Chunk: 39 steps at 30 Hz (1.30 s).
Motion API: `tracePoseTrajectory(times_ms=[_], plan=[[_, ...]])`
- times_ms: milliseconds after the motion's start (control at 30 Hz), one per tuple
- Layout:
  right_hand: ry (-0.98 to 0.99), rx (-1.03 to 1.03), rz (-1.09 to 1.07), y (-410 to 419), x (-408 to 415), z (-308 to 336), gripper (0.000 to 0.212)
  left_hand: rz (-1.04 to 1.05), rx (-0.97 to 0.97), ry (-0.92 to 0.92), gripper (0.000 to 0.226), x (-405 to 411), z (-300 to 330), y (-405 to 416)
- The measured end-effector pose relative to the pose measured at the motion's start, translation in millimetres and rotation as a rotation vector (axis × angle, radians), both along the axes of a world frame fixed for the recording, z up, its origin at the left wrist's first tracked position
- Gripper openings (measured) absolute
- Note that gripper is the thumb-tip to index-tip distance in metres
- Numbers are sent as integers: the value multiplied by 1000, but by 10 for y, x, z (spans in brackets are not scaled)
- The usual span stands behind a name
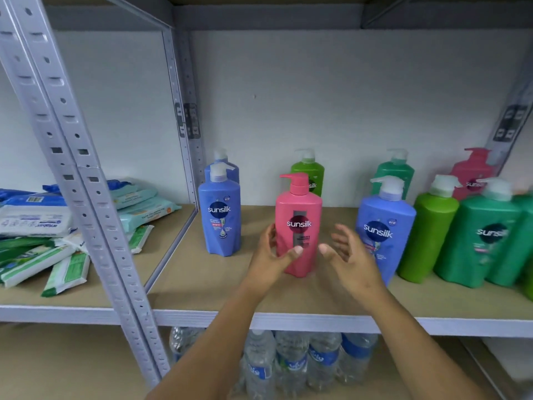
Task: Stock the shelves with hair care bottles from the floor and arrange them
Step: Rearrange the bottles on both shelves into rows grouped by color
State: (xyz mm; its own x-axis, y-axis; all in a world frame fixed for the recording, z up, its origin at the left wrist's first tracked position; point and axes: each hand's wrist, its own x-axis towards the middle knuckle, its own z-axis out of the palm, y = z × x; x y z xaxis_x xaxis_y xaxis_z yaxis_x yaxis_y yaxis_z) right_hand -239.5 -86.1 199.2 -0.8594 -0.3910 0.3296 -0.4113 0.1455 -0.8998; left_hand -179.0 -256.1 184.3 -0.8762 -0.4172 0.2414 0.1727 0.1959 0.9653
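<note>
Pink bottle (298,226) stood upright mid-shelf, back from the front edge (288,323) | left hand (272,256) grasped its lower side | right hand (350,256) released, fingers spread, beside it | bare gaps either side toward the blue bottles (220,215).

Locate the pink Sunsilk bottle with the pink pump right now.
Head view, centre: the pink bottle stands upright near the shelf front, between two blue bottles, left hand gripping its lower part, right hand open beside it.

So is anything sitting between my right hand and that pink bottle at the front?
Nothing visible. The right hand is open just right of the pink bottle, with only bare shelf showing in the gap. The left hand already holds the bottle's other side.
</note>
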Motion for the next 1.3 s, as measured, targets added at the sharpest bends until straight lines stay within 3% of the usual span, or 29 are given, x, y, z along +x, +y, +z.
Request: tracePoseTrajectory(times_ms=[100, 200, 333, 500, 700, 867, 1067, 1200, 1300], plan=[[148, -189, -257, 510, 138, 44, 40, -1, 12, 7, 65, -46, 40, 53], [184, -220, -450, 823, 26, -19, 60, 38, -49, -10, 68, -82, 85, 43], [-23, -176, -276, 857, -168, 44, 90, 50, -54, -75, 76, -88, 143, 79], [-94, -166, -142, 784, -431, -28, 67, 16, -49, -81, 82, -46, 142, 92], [-95, -168, -82, 722, -411, -21, 46, 2, -75, -53, 55, 157, 121, 76], [-116, -138, 23, 468, -243, -43, 48, 63, -52, -41, 70, 381, 105, -105], [-154, -146, 138, -52, -53, -61, 52, 99, -15, -31, 66, 900, 143, -405], [-132, -138, 198, -444, 85, -44, 50, 117, -2, -39, 43, 1206, 185, -573], [-131, -135, 236, -715, 153, -76, 49, 147, 0, -37, 38, 1316, 173, -690]])
